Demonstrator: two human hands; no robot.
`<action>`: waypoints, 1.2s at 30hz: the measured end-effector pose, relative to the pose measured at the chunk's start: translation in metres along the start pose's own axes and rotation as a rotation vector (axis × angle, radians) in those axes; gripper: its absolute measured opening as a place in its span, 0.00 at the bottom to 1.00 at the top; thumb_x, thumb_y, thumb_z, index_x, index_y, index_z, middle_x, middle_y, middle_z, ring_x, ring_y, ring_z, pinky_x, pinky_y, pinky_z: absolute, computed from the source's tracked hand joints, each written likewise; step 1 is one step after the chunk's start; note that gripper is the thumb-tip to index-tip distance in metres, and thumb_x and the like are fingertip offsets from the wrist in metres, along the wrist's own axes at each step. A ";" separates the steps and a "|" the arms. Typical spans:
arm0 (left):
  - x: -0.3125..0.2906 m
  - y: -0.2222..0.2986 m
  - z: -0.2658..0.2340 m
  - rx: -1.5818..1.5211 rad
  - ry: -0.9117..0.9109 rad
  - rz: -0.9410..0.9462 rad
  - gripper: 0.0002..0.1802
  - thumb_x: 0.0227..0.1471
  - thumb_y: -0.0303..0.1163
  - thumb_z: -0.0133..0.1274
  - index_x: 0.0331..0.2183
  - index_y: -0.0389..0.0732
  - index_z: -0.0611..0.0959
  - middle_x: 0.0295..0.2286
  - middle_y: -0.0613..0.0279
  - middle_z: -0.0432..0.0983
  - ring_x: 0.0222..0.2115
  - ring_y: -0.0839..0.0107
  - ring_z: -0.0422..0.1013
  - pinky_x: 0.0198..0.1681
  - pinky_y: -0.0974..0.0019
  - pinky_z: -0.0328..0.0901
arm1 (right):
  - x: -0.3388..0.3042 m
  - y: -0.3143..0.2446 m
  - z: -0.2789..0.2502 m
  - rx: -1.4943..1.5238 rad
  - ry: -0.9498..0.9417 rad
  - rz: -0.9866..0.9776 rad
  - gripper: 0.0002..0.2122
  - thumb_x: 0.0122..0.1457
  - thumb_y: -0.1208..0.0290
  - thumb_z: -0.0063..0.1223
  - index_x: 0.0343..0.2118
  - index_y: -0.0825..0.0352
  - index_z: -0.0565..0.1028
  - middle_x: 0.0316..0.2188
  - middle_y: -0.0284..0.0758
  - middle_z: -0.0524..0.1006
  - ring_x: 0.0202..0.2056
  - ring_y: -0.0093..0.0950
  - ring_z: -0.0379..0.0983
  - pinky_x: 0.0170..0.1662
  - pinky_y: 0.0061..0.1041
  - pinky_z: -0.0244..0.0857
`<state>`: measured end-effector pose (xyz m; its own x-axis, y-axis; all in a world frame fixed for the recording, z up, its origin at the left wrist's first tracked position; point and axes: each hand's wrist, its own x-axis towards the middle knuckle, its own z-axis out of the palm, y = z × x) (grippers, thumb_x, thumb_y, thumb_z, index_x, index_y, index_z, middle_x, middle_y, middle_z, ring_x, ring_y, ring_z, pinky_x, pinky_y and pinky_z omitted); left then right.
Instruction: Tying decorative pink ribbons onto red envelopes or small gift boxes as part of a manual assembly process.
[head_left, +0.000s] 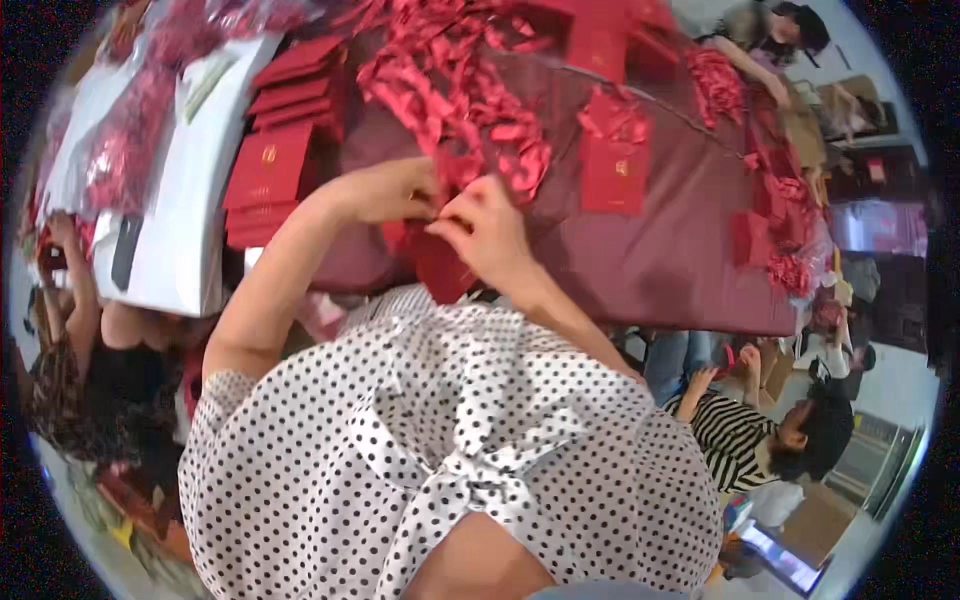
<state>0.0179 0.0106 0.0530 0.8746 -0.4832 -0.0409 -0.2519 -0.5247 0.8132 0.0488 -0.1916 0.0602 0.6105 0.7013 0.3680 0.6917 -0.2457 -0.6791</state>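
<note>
My left hand [398, 190] and my right hand [490, 230] meet over the near edge of the table, both closed with fingertips pinched together. Between them they grip a red ribbon, mostly covered by the fingers. Just under my hands hangs a flat red piece [443, 272], like a pouch or bag, in front of my dotted shirt. Beyond my fingers lies a loose heap of red ribbons [450, 85]. To the right of it is a red packet [614, 178] with gold print and a ribbon bunched at its top.
The dark red tablecloth [590, 270] covers the table. Stacked red packets [268, 165] stand at left, beside a white surface [180, 235] with plastic-bagged red items [125, 165]. More ribbon bundles [790, 215] lie along the right edge. Other people sit at left, right and far right.
</note>
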 end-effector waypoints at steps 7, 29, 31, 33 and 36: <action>0.017 0.011 0.000 0.066 -0.149 0.073 0.08 0.34 0.25 0.50 0.23 0.31 0.76 0.18 0.52 0.72 0.21 0.55 0.68 0.25 0.59 0.61 | -0.007 0.012 0.002 0.105 -0.127 -0.088 0.11 0.43 0.68 0.60 0.26 0.67 0.70 0.25 0.38 0.70 0.29 0.38 0.68 0.33 0.33 0.62; -0.017 -0.036 0.013 -0.020 0.681 -0.368 0.15 0.49 0.31 0.52 0.40 0.36 0.74 0.28 0.57 0.72 0.27 0.72 0.69 0.32 0.71 0.64 | 0.013 0.058 -0.135 -0.238 -0.029 0.035 0.09 0.46 0.70 0.57 0.29 0.68 0.72 0.28 0.40 0.74 0.31 0.39 0.71 0.35 0.31 0.65; -0.015 -0.065 0.028 0.236 0.757 -0.320 0.11 0.47 0.32 0.53 0.32 0.37 0.77 0.28 0.55 0.71 0.31 0.61 0.69 0.34 0.63 0.64 | 0.016 0.096 -0.156 -0.398 -0.090 0.188 0.09 0.48 0.69 0.56 0.29 0.68 0.71 0.26 0.42 0.73 0.29 0.41 0.70 0.32 0.32 0.64; -0.001 -0.073 0.034 0.367 0.805 -0.312 0.10 0.43 0.34 0.55 0.28 0.39 0.78 0.28 0.54 0.69 0.33 0.54 0.66 0.36 0.57 0.62 | 0.012 0.144 -0.168 -0.544 -0.114 0.259 0.10 0.48 0.69 0.56 0.30 0.67 0.71 0.27 0.42 0.73 0.30 0.41 0.70 0.33 0.34 0.63; 0.010 -0.064 0.040 0.413 0.724 -0.444 0.14 0.40 0.40 0.58 0.29 0.41 0.78 0.29 0.56 0.69 0.34 0.55 0.66 0.38 0.57 0.62 | 0.011 0.175 -0.153 -0.557 0.046 0.112 0.10 0.47 0.69 0.57 0.33 0.65 0.73 0.32 0.42 0.73 0.35 0.40 0.69 0.38 0.33 0.64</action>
<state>0.0261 0.0116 -0.0228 0.9356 0.3001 0.1859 0.1603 -0.8303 0.5338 0.2357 -0.3290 0.0429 0.6996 0.6238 0.3486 0.7130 -0.6415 -0.2829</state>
